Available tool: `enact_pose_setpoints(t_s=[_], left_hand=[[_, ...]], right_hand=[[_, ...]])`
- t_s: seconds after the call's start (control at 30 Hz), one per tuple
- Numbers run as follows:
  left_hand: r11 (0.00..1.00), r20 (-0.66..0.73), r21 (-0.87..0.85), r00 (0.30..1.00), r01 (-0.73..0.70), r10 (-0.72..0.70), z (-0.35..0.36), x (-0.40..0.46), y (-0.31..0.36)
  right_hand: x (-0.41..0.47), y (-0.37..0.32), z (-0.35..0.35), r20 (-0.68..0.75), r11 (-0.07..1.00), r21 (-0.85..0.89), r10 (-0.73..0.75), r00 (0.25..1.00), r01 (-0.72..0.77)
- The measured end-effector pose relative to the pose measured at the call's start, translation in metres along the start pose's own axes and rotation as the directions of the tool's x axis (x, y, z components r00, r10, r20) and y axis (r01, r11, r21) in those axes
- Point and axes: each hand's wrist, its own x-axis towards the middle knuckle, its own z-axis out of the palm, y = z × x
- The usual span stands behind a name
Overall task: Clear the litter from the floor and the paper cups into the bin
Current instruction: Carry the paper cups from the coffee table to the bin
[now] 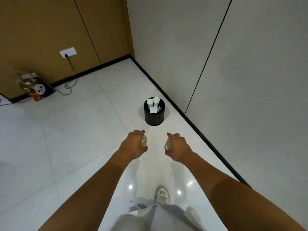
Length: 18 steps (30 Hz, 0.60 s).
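Both arms stretched forward and down over the pale tiled floor (pixel 70 134). Left hand (pixel 133 145) curled round a paper cup (pixel 144 141), only the rim and a sliver of the wall showing past the fingers. Right hand (pixel 179 146) wrapped likewise round a second paper cup (pixel 167 145), its open mouth turned toward the left. Both cups held in the air, apart from each other, short of the bin (pixel 154 116).

Black round bin standing on the floor farther ahead, just beside the dark skirting (pixel 188 116) of the grey wall (pixel 250 72). Inside it, two more cups upright against the far side: a greenish cup (pixel 150 103) and a bluish cup (pixel 156 101), touching or nearly so, with scraps of white paper (pixel 153 110) below them.

Far left, a patterned gift bag (pixel 35 86) leaning against the brown wall (pixel 41 30), a black cable (pixel 70 77) trailing from a white socket (pixel 68 52) to the floor. Below, a white shoe (pixel 161 194) and light trousers (pixel 150 219).
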Motion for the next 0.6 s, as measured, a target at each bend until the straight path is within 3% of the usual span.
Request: enact_pose_setpoints(t_s=[0.27,0.6], left_hand=[[0.997,0.072,-0.026,0.994,0.078,-0.076,-0.045,0.134,-0.010],[0.999,0.051,-0.020,0.998,0.029,-0.028,-0.122,0.349,-0.016]], right_hand=[[0.139,-0.003,-0.064,0.042,1.000,-0.001,-0.018,0.999,0.018],[0.325,-0.020,-0.147,0.002,1.000,-0.009,0.005,1.000,-0.005]])
